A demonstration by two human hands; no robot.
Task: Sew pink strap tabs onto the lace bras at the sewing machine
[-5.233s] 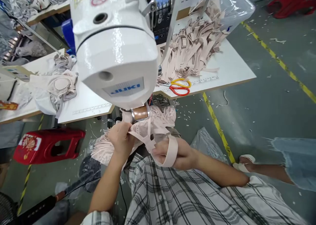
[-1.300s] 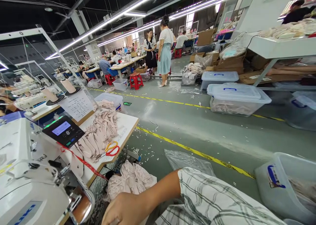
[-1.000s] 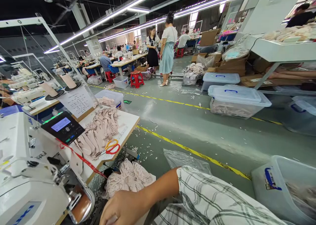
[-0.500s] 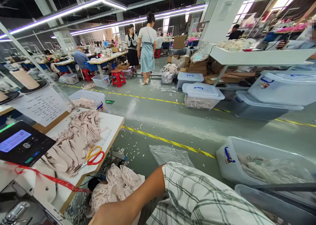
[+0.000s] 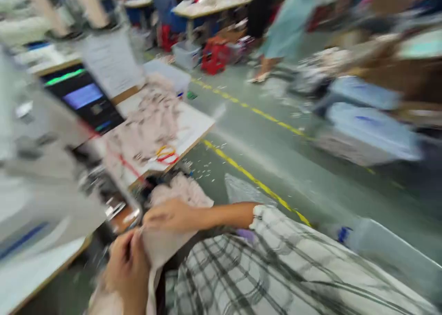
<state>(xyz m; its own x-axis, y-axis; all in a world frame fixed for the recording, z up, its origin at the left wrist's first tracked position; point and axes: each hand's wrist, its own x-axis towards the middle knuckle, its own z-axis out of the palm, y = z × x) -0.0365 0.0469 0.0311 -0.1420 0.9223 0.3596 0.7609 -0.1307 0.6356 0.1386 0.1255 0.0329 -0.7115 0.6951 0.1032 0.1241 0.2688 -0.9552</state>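
A pale beige piece of fabric (image 5: 165, 248) hangs between my two hands, close to the metal end of a sewing machine (image 5: 117, 209). My right hand (image 5: 172, 216) is closed on its upper edge, fingers bent. My left hand (image 5: 127, 259), nearer to me, pinches the same fabric, thumb and fingers together. More beige fabric (image 5: 183, 190) is bunched just beyond my right hand; its lace pattern is blurred now. On the white table (image 5: 196, 121) lies a heap of beige strips (image 5: 152, 114), with scissors (image 5: 167, 154) with red and yellow handles beside it.
A control panel (image 5: 83, 96) with a lit screen stands left of the strips. A red ribbon (image 5: 127, 164) crosses the table's front. Clear plastic sheeting (image 5: 245, 190) lies on the floor; an open plastic bin (image 5: 397, 246) stands at right. Lidded bins (image 5: 373, 131) and a person's legs (image 5: 267, 66) are farther off.
The view has swung left and down, blurring the picture. My left hand has come into view, and both hands now hold the beige fabric near the machine.
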